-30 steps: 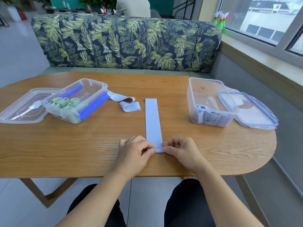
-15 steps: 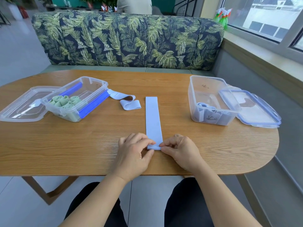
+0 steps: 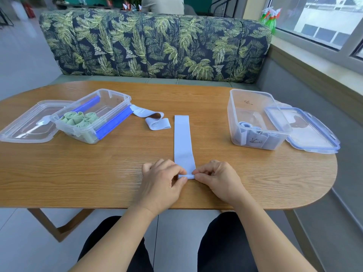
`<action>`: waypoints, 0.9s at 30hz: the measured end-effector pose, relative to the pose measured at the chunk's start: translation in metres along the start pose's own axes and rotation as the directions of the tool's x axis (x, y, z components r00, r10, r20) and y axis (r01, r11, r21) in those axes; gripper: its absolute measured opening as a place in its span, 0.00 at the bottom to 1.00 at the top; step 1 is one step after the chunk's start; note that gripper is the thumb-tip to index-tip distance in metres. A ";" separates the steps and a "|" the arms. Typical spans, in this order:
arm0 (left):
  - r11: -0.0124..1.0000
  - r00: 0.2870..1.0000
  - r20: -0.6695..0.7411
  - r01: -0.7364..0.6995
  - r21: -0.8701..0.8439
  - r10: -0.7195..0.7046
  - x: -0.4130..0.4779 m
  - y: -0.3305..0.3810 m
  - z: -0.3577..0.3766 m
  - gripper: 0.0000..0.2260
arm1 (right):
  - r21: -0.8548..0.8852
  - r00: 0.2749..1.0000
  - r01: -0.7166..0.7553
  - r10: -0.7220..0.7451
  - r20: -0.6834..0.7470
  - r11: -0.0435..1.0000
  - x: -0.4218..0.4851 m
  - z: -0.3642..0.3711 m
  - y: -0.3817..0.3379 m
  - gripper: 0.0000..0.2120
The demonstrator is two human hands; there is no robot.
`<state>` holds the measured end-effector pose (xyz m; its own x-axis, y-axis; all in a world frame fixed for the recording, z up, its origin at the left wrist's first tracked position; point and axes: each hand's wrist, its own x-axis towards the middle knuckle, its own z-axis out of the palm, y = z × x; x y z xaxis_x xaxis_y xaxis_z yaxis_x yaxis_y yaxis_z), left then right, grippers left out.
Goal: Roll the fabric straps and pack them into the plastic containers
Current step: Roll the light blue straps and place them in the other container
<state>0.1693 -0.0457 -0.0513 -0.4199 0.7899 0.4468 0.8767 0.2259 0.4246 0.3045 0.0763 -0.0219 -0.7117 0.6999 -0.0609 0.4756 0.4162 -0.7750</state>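
On the table (image 3: 78,173), left hand (image 3: 161,181) and right hand (image 3: 218,179) pinch the part-rolled blue strap (image 3: 182,138).

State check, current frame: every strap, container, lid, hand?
flat strap: near end rolled up, rest flat
left hand: pinches the roll's left end
right hand: pinches the roll's right end
loose strap: unrolled, folded over beside left container
left container: open, green rolls inside
left lid: off, lying beside it
right container: open, blue rolls inside
right lid: off, lying beside it
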 end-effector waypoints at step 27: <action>0.998 0.999 0.003 -0.049 0.027 0.049 -0.003 0.003 -0.003 0.10 | 0.197 0.996 -0.044 0.059 -0.071 0.979 -0.011 0.005 0.004 0.06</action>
<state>0.1727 -0.0494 -0.0493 -0.3758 0.8015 0.4651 0.9023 0.2021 0.3808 0.3120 0.0673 -0.0274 -0.6436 0.7628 -0.0618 0.3957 0.2626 -0.8801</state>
